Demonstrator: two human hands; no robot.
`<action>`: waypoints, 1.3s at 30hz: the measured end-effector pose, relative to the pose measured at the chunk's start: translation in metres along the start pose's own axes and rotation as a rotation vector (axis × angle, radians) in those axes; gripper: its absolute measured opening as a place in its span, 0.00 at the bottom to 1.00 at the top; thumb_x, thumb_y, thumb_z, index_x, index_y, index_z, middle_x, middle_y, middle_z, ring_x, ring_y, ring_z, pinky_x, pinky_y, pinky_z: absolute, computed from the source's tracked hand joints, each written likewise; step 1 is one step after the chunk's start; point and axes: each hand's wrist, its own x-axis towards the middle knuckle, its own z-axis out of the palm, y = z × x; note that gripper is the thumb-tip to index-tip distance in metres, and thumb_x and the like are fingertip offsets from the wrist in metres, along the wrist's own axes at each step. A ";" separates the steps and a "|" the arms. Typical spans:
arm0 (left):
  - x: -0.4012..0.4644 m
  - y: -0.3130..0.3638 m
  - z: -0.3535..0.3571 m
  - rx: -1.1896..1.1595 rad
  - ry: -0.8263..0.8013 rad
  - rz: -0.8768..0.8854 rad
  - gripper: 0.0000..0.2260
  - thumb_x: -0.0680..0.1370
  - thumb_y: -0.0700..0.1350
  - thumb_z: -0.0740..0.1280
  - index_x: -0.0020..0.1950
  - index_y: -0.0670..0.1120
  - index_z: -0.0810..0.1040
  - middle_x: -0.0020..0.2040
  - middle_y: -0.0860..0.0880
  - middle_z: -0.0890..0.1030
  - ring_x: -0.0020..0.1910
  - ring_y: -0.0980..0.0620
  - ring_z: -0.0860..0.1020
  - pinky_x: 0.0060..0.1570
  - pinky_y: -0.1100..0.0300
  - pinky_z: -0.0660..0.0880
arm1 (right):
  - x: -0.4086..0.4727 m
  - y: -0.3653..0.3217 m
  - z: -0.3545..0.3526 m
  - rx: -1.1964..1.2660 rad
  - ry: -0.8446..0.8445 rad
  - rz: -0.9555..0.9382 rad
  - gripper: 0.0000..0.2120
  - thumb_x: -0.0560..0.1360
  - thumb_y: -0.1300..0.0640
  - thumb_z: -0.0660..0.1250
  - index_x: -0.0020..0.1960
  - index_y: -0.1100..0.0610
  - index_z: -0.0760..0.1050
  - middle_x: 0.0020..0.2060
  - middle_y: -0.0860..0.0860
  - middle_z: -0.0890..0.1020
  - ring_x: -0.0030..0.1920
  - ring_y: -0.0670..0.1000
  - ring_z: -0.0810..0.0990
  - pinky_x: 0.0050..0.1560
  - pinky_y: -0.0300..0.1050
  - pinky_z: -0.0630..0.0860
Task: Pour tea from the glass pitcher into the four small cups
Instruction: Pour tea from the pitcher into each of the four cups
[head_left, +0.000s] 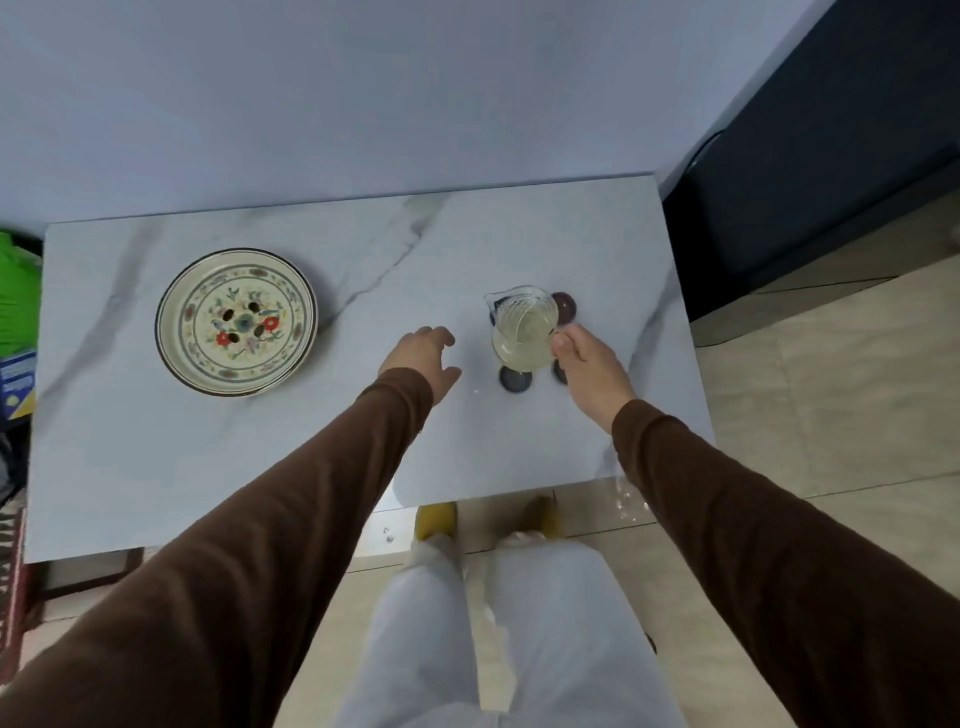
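Glass pitcher (523, 327) in right hand (592, 364), near table (519, 457) right edge.

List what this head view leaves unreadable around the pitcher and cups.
- Fourth small cup: only a dark sliver shows; the glass pitcher covers it in the head view.
- Cup contents: the front cup and back cup are too small to judge fill.
- Right cup: mostly hidden by the right hand.
- Pitcher handle: hidden under the right hand's fingers.
- Left hand: palm faces down, its underside unseen.
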 end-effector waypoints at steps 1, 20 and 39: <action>0.002 0.007 0.003 -0.001 0.006 -0.004 0.21 0.75 0.49 0.67 0.67 0.47 0.72 0.64 0.46 0.76 0.64 0.44 0.73 0.60 0.51 0.72 | 0.003 0.004 -0.006 -0.011 0.001 -0.003 0.11 0.84 0.52 0.54 0.45 0.52 0.69 0.37 0.46 0.73 0.41 0.52 0.72 0.43 0.46 0.67; 0.070 0.090 0.089 -0.037 0.228 -0.173 0.23 0.73 0.50 0.70 0.67 0.47 0.72 0.64 0.45 0.75 0.62 0.44 0.74 0.61 0.49 0.73 | 0.094 0.095 -0.088 -0.187 -0.089 -0.292 0.15 0.83 0.49 0.53 0.51 0.57 0.72 0.43 0.51 0.79 0.44 0.55 0.75 0.43 0.46 0.66; 0.180 0.013 0.150 0.017 0.390 0.089 0.37 0.66 0.59 0.76 0.71 0.49 0.68 0.66 0.48 0.72 0.66 0.47 0.70 0.65 0.52 0.69 | 0.206 0.109 -0.044 -0.423 0.125 -0.665 0.14 0.81 0.47 0.58 0.46 0.53 0.78 0.32 0.44 0.75 0.34 0.42 0.71 0.34 0.37 0.61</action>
